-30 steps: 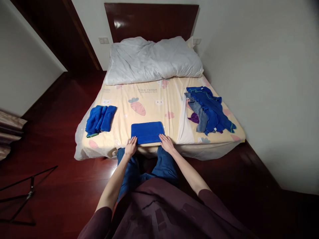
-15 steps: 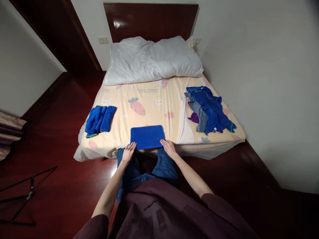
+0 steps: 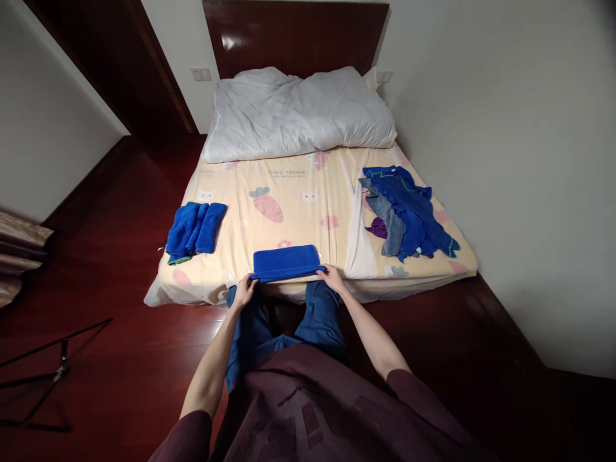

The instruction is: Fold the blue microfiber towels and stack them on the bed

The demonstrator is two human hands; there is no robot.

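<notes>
A blue towel (image 3: pixel 286 259) lies as a flat rectangle at the front edge of the bed, with its near edge lifted and turned up into a narrow strip. My left hand (image 3: pixel 244 292) pinches the near left corner of that edge. At the opposite end, my right hand (image 3: pixel 331 279) pinches the near right corner. Several folded or rolled blue towels (image 3: pixel 196 231) rest side by side on the left of the bed. On the right lies a loose heap of blue, grey and purple cloths (image 3: pixel 404 215).
The bed (image 3: pixel 298 186) has a cream sheet with carrot prints. A pale quilt (image 3: pixel 303 119) is bunched below the dark headboard (image 3: pixel 293 38). A black tripod leg (image 3: pixel 58 372) stands on the floor at left, near a striped curtain (image 3: pixel 19 256).
Both hands went from lying flat on the towel's near corners to pinching them. The near edge has been raised and turned over, away from me.
</notes>
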